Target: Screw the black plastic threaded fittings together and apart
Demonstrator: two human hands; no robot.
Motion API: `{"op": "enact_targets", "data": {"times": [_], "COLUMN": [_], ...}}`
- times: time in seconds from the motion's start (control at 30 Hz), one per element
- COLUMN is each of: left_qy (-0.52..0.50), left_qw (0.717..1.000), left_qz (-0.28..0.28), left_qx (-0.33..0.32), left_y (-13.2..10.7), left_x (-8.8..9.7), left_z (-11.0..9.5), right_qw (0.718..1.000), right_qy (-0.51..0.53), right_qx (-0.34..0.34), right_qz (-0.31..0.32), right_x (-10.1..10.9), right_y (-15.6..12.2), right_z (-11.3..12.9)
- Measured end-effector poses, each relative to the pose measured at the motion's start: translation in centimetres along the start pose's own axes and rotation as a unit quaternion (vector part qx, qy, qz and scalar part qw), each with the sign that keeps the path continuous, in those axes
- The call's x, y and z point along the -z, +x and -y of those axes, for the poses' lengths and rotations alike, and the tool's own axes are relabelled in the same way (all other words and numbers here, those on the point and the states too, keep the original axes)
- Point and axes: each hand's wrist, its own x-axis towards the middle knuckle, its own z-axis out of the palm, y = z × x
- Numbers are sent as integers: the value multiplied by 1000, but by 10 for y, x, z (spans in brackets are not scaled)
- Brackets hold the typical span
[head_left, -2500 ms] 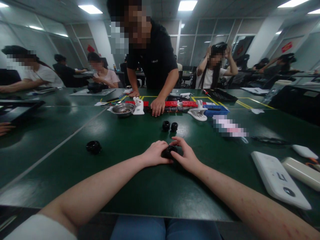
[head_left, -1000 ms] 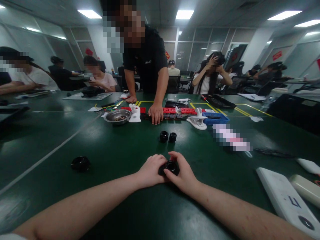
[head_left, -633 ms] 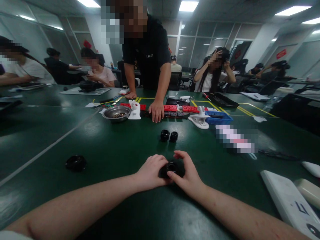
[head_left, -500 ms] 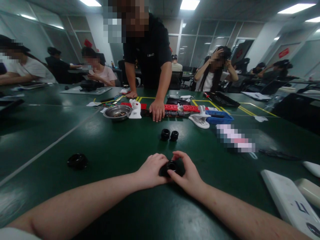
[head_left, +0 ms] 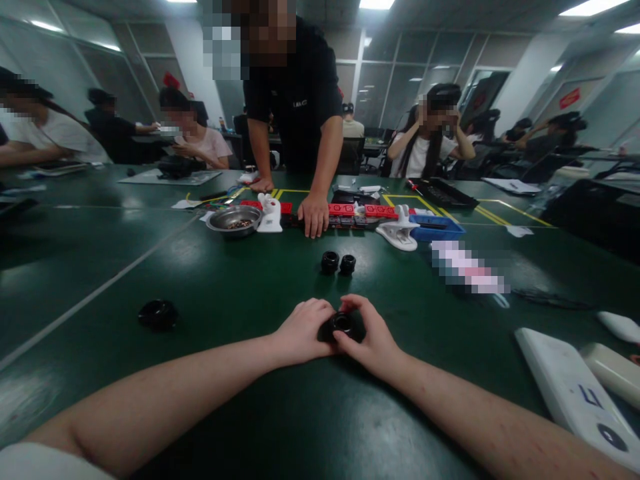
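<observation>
On the dark green table (head_left: 240, 280) my left hand (head_left: 303, 331) and my right hand (head_left: 370, 335) meet around a small black round fitting (head_left: 341, 325). Both hands have their fingers curled onto it, and its ringed top shows between them. Two more small black round fittings (head_left: 338, 263) stand side by side farther out on the table. Another black ring-shaped part (head_left: 158, 313) lies alone to my left.
Across the table a person in a black shirt leans with a hand (head_left: 313, 215) on red and black parts (head_left: 356, 211). A metal bowl (head_left: 234, 219), white clamp (head_left: 399, 233) and blue tray (head_left: 438, 229) sit there. White devices (head_left: 570, 390) lie at right. Other people sit behind.
My hands have stayed on the black fitting, the right fingers shifting slightly around it. The view wobbled a little; the lone ring and the pair of fittings have not moved.
</observation>
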Motion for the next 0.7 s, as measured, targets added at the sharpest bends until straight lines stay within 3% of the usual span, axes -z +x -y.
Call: {"op": "enact_targets", "data": {"times": [0.13, 0.33, 0.47, 0.6, 0.7], "left_qy": [2, -6, -5, -4, -2], "left_qw": [1000, 1000, 1000, 1000, 1000], "left_qz": [-2, 5, 0, 2, 5], "left_qx": [2, 4, -2, 2, 2], "left_y": [-1, -1, 0, 0, -1], "left_x": [0, 0, -2, -1, 0], "left_z": [1, 1, 2, 1, 1], "right_qw": [998, 1000, 1000, 999, 999], "right_qy": [31, -17, -13, 16, 5], "right_qx": [40, -2, -3, 38, 35], "right_qz": [33, -19, -10, 22, 11], "right_x": [4, 1, -1, 2, 4], "right_y": [0, 0, 0, 0, 0], "right_z": [3, 1, 0, 4, 6]}}
